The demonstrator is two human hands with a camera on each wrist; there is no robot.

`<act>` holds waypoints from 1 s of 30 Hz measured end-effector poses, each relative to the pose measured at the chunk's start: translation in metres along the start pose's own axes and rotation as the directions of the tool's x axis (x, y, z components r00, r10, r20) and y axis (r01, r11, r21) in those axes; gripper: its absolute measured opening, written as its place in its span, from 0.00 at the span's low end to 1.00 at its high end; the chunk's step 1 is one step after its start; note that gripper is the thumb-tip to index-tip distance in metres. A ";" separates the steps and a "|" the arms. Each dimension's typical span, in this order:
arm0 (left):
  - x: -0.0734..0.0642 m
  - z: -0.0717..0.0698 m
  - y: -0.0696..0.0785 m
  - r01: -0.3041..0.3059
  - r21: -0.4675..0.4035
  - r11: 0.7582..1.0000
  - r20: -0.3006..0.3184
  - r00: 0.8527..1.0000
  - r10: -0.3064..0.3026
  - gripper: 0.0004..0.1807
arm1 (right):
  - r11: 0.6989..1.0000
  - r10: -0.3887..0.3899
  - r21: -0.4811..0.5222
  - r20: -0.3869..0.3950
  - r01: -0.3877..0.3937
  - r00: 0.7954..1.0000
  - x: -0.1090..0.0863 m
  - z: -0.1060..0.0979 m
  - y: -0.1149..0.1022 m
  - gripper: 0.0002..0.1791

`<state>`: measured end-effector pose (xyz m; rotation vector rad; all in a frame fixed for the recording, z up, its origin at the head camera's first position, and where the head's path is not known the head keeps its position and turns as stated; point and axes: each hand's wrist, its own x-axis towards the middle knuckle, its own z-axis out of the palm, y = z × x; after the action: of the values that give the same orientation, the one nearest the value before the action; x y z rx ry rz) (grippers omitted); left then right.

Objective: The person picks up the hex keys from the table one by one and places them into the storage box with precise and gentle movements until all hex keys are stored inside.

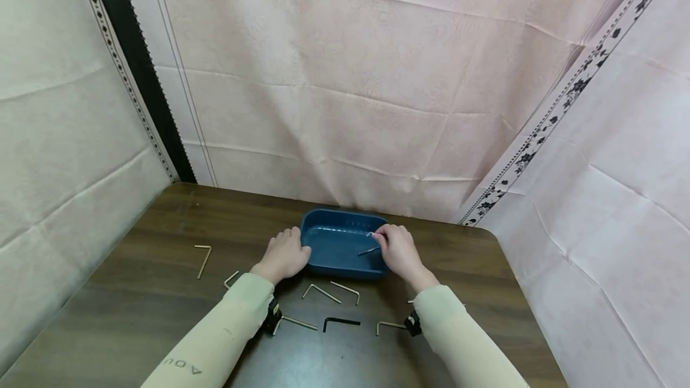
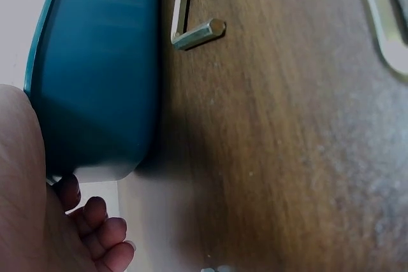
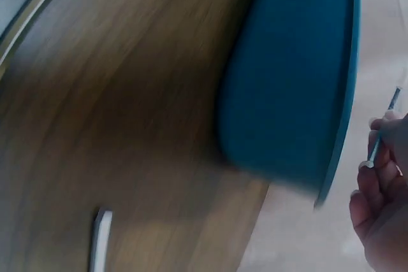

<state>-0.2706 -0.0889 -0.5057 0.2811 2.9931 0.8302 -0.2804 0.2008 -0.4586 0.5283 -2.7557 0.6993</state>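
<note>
A blue tray (image 1: pixel 335 271) sits near the back of the wooden table. My left hand (image 1: pixel 287 255) grips its left end, the thumb toward the rim and the other fingers curled at the outer side. Over the tray's right side, my right hand (image 1: pixel 400 250) pinches a small hex key (image 3: pixel 375 150) between thumb and fingertips; part of the key is hidden by the fingers. A thin dark rod (image 1: pixel 369 251) shows against the tray floor just left of that hand. In front of the tray lie two brass-coloured hex keys (image 1: pixel 326 294).
Nearer the front edge lie a black hex key (image 1: pixel 343 320) and brass-coloured ones to its left (image 1: pixel 299 323) and right (image 1: pixel 392 324). Another hex key (image 1: pixel 204 263) lies far left. My forearms partly cover others. Pale cloth (image 1: pixel 334 106) hangs behind and at both sides.
</note>
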 end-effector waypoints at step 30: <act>-0.003 -0.002 0.002 0.010 -0.016 1.000 0.006 1.000 -0.010 0.27 | 0.990 0.064 0.096 0.316 -0.099 0.946 0.025 0.041 -0.028 0.09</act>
<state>-0.2672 -0.0889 -0.5036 0.2675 2.9784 0.8498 -0.2975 0.1503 -0.4740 0.5975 -3.0615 0.8594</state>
